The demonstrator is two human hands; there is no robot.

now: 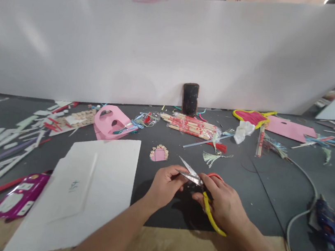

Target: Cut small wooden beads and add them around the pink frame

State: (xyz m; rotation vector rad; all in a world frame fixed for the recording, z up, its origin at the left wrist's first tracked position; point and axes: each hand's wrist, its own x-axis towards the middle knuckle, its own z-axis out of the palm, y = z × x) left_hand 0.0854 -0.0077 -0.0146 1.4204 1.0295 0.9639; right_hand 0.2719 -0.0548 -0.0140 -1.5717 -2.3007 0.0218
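Note:
My right hand [222, 199] is closed around a pair of scissors [195, 177] with red and yellow handles. The blades are spread apart and point left. My left hand [163, 185] is pinched beside the lower blade, its fingertips pressed together. Whatever sits between those fingers is hidden or too small to make out. Just beyond my left hand lies a small pink piece [159, 154] edged with little pale wooden bits. A tassel of pale green threads [212, 158] rests past the scissors.
White board sheets [113, 176] lie at left, near a purple packet [22, 194] and scattered strips [13, 137]. A phone [190, 99] leans on the white partition [134, 54]. Wrapped chopsticks [190, 125] lie before it. A blue glue gun [330, 223] and its cable [310, 183] are at right.

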